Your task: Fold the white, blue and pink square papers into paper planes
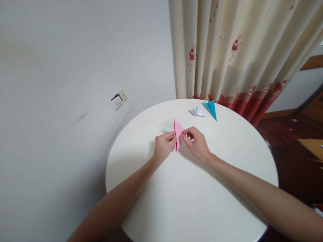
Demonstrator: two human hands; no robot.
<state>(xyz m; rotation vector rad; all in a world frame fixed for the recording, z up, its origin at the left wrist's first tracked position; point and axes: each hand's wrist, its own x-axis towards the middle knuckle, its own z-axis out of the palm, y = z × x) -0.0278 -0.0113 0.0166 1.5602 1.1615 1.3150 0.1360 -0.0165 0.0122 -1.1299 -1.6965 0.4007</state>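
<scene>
Between my two hands is a folded piece of pink paper [178, 128], roughly a triangle with its long edge to the left and pointed ends at top and bottom. My left hand [164, 145] pinches that long edge near its middle. On the other side, my right hand [197, 143] grips the paper's right corner between thumb and fingers. The fingertips cover parts of both edges. A white folded paper figure [198, 111] and a blue paper plane [211, 109] lie beyond my hands, near the far rim of the table.
The round white table [191, 201] fills the middle of the view. A pale wall [63, 67] with a socket [117, 102] borders it on the left. Behind it hangs a cream and red curtain [227, 50]. Wooden furniture [313, 148] stands at the right on a dark floor.
</scene>
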